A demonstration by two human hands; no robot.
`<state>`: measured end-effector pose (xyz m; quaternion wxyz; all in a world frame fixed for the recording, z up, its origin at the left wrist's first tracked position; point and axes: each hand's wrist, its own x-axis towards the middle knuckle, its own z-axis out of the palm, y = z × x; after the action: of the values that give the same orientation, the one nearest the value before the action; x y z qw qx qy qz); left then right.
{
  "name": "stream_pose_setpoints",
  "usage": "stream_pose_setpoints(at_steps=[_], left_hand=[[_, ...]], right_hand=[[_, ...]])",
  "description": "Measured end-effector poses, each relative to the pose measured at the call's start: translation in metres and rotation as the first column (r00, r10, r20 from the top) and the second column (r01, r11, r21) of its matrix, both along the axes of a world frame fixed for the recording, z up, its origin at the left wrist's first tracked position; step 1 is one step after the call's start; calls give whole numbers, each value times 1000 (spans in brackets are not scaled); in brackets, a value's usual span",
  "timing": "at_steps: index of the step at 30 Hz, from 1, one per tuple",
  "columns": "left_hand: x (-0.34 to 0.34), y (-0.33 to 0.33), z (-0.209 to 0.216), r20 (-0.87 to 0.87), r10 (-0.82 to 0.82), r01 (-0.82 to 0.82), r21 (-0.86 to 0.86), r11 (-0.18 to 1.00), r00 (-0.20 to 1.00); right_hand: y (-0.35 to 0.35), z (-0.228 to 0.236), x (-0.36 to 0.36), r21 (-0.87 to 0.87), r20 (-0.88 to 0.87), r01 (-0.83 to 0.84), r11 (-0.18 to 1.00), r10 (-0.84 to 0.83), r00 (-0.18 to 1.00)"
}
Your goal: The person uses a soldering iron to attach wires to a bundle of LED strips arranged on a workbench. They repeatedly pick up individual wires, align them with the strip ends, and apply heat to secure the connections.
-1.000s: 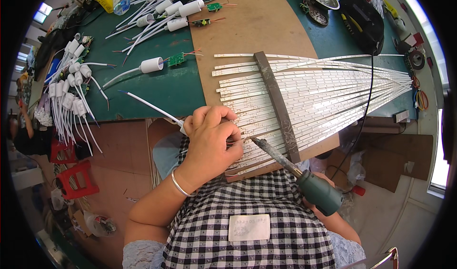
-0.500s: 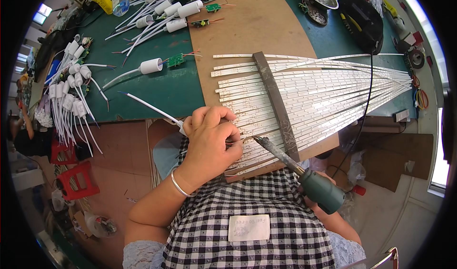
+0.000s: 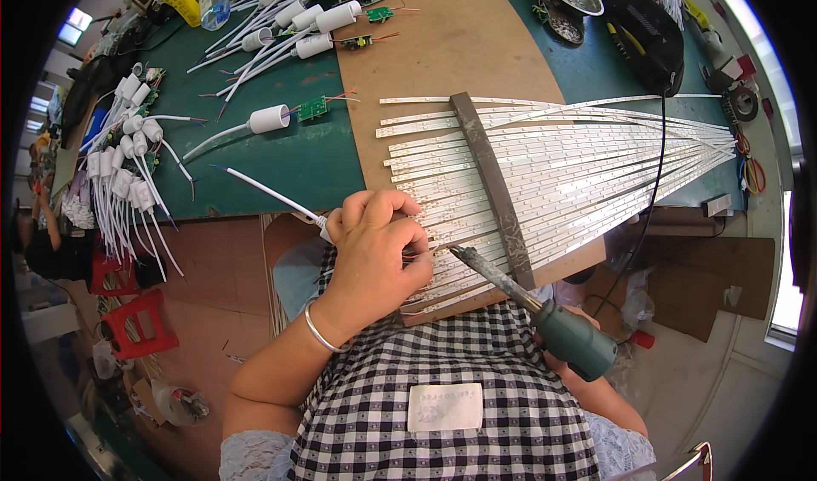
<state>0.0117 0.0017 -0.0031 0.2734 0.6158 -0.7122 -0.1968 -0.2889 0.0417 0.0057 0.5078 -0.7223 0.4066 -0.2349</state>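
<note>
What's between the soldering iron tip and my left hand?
In the head view, only white LED strips on the brown board lie between the soldering iron tip and the left hand.

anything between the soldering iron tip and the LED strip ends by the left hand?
Nothing visible. The soldering iron tip sits right at the LED strips' near ends, beside the left hand. The dark bar crosses the strips farther along.

The person wears a black-and-white checked apron [image 3: 442, 396] with a small white label [image 3: 444, 407], pale lace sleeves [image 3: 255, 457], and a thin silver bracelet [image 3: 320, 332] on the left wrist.
</note>
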Motion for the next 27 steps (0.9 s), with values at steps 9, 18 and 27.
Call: stream_pose_setpoints(at_steps=[9, 18, 27], left_hand=[[0, 0, 0, 4, -3, 3, 0, 1000, 1000], [0, 0, 0, 2, -10, 10, -6, 1000, 1000], [1, 0, 1, -4, -18, 18, 5, 1000, 1000]], right_hand=[[3, -2, -3, -78, -37, 86, 993, -89, 995], [7, -1, 0, 47, 20, 145, 988, -146, 989], [6, -3, -3, 267, 226, 49, 962, -112, 968]])
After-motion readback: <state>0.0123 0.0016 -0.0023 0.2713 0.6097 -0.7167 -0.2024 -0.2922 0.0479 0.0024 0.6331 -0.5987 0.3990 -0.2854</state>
